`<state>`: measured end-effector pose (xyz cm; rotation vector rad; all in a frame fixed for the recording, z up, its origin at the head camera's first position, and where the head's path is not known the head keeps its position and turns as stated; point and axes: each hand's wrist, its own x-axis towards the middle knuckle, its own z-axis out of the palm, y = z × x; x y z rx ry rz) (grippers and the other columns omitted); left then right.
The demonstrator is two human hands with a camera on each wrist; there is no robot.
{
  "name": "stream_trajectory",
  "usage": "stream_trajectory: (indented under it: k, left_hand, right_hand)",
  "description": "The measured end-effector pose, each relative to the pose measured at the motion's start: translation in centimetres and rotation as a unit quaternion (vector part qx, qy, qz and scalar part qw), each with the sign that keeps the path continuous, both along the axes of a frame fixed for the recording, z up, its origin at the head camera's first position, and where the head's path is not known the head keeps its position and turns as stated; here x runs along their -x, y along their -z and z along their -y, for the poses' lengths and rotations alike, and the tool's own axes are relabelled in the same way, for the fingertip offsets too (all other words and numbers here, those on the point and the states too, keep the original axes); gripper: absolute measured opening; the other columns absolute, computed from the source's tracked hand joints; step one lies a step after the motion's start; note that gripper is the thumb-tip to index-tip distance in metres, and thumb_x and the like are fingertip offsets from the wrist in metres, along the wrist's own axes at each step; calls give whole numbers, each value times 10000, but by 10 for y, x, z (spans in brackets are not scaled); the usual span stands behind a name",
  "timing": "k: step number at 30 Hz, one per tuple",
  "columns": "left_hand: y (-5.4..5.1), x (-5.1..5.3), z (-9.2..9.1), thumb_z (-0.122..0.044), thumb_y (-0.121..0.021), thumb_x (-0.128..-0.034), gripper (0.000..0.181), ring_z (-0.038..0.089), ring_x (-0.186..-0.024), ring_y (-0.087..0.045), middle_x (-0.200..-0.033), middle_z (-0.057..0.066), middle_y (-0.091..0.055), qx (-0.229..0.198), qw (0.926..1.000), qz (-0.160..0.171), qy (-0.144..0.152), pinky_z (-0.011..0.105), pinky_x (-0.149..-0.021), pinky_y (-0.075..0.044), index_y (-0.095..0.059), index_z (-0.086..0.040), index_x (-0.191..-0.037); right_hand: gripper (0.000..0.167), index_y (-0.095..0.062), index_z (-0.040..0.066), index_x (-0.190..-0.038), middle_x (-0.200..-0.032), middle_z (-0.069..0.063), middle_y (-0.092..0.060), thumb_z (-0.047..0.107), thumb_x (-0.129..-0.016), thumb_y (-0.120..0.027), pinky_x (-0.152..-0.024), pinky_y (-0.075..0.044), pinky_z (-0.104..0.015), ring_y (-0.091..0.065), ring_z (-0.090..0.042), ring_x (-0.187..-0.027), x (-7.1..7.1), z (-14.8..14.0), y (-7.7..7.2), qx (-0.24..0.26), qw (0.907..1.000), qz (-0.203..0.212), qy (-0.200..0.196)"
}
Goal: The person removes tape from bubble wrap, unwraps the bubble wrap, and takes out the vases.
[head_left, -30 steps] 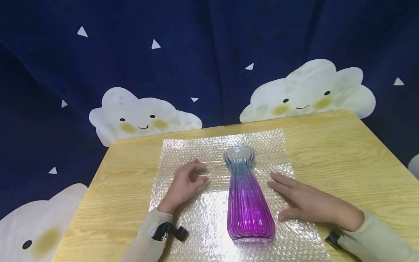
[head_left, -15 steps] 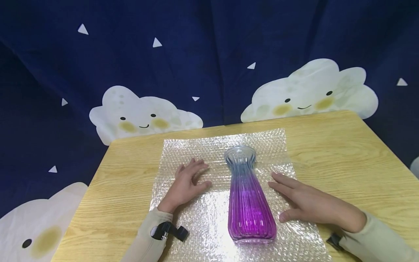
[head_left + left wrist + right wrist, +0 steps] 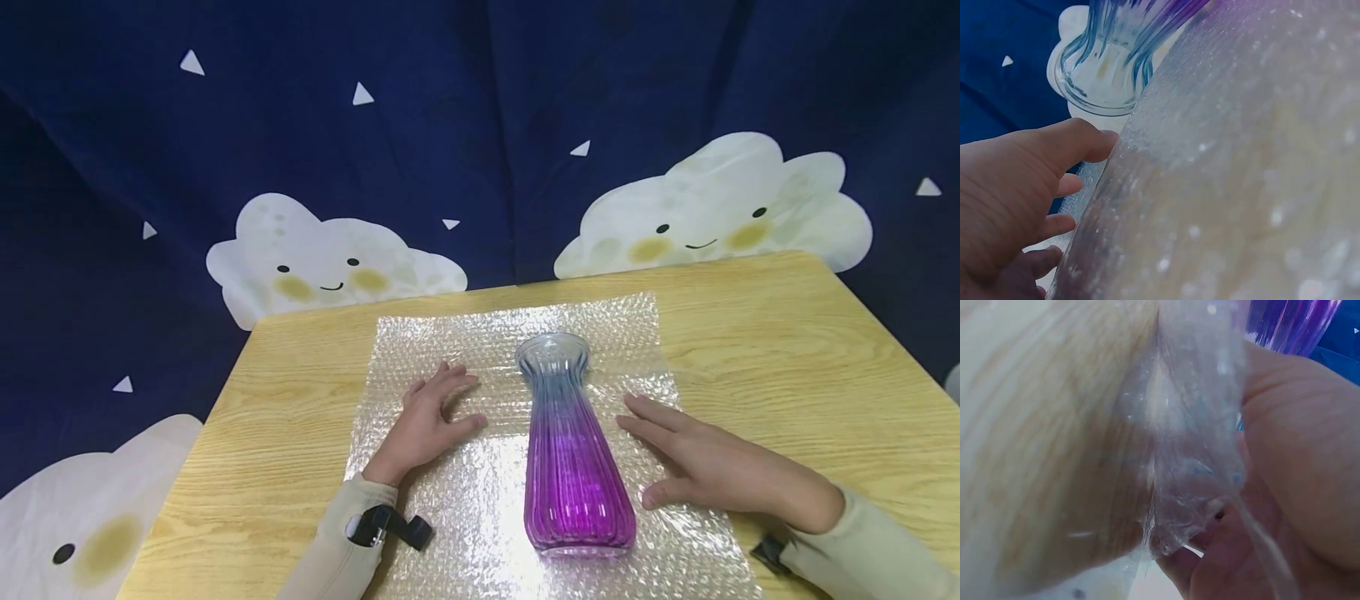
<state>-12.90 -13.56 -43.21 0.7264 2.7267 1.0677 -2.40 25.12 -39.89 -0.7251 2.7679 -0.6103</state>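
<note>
"Hands first: how are they lying?"

"Left hand is resting over the bubble wrap, its fingers loosely spread and bending a little, its thumb pointing toward the vase. Over on the other side, the right hand is reaching across the sheet's right edge, fingers fairly straight and relaxed, thumb standing apart from them."

"Is either one touching the glass?"

"Both are lying just beside it, with a strip of wrap showing between on each side."

"And the vase itself?"

"It's lying on its side between the hands, its clear bluish mouth pointing away from the person, its purple base facing the near side."

"What is the right wrist view adding?"

"Wrap is bunching in front of the palm there. I can't tell whether any finger is slipping under its edge."

"What's differing from a second ago?"

"The left fingers are fanning out more; back then they were curving closer to the thumb. The right hand is keeping much the same pose, and the vase is lying at the same spot."

"And farther out?"

"A wooden table is showing around the sheet, and a dark blue cloth with smiling clouds is hanging behind it."
</note>
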Motion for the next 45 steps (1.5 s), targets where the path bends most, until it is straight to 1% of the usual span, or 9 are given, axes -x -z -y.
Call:
stream_trajectory:
  k: [6, 12, 18, 23, 31, 38, 45]
  left_hand:
    - [0, -1, 0, -432, -757, -904, 631, 389, -1606, -225, -1652, 140, -409, 103, 9999, -93, 102, 705, -1267, -68, -585, -168, -1450]
    - [2, -1, 0, -440, -739, -920, 612, 402, -1603, -227, -1654, 140, -407, 181, 9993, -248, 199, 723, -1252, -86, -592, -196, -1460]
    - [3, -2, 0, -441, -733, -923, 614, 399, -1595, -258, -1644, 147, -423, 198, 9991, -346, 174, 713, -1250, -107, -594, -172, -1457]
    - [4, -2, 0, -452, -724, -928, 639, 375, -1604, -244, -1653, 131, -414, 214, 9993, -272, 138, 673, -1272, -94, -572, -164, -1477]
    - [5, -1, 1, -476, -710, -930, 648, 331, -1620, -215, -1670, 97, -393, 347, 9992, -140, 111, 646, -1289, -74, -564, -180, -1487]
    - [6, -1, 0, -465, -723, -921, 640, 369, -1604, -249, -1653, 124, -414, 334, 9988, -330, 147, 689, -1270, -106, -581, -166, -1469]
    - [3, -1, 0, -471, -721, -919, 646, 364, -1610, -235, -1660, 124, -403, 388, 9987, -294, 159, 685, -1275, -102, -578, -168, -1471]
  right_hand:
    - [1023, -424, 131, -1585, -1688, -212, -302, 784, -813, -582, -1114, -456, -595, -425, -476, -1476, 0, 0, 1, 27, 10000, -2, -25]
    - [1014, -425, 138, -1585, -1684, -211, -312, 780, -816, -580, -1108, -468, -584, -439, -466, -1471, 0, -1, 0, 25, 10000, -32, -47]
    - [1002, -427, 145, -1585, -1685, -205, -314, 771, -820, -586, -1094, -481, -584, -440, -470, -1468, 0, -1, 1, 57, 10000, -37, -57]
    - [1006, -421, 138, -1588, -1688, -205, -307, 767, -821, -588, -1097, -478, -587, -435, -471, -1471, 0, -1, 1, 40, 10000, -22, -61]
    - [1037, -418, 121, -1587, -1698, -202, -285, 789, -810, -577, -1119, -445, -615, -394, -484, -1493, 2, 1, 0, -29, 9998, 219, 6]
    - [1041, -416, 140, -1591, -1705, -187, -278, 800, -802, -578, -1125, -443, -606, -388, -475, -1501, 2, 2, -1, -88, 9993, 351, 78]
    - [1034, -420, 153, -1590, -1709, -172, -277, 809, -806, -573, -1134, -438, -585, -387, -452, -1511, 2, 1, -4, -226, 9993, 279, 83]
